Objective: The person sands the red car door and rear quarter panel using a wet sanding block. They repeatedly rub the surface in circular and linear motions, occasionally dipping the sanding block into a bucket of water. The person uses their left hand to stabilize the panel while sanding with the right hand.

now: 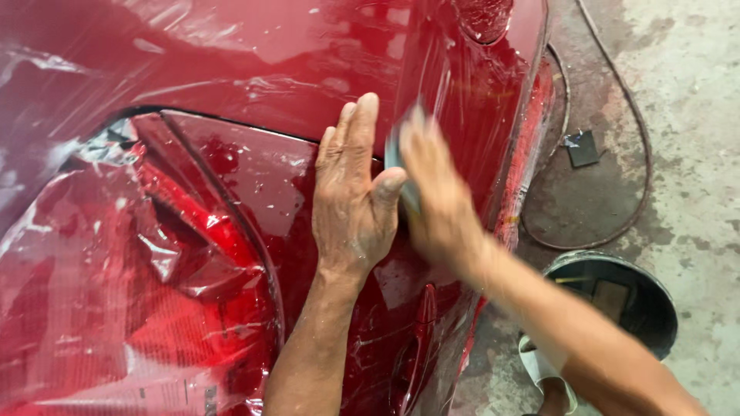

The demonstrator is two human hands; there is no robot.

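Sanding pad under right hand, beside flat left hand, on red car panel.

Your right hand is motion-blurred, hiding most of the grey pad; bucket at 4 o'clock partly behind your forearm.

The left hand lies flat, fingers together, on the glossy wet red car body panel, just above a red tail light covered in clear plastic film. Beside it, touching the thumb, the blurred right hand presses a small grey-blue sanding pad to the panel. On the stained concrete floor stand a dark round bucket and a looping black hose
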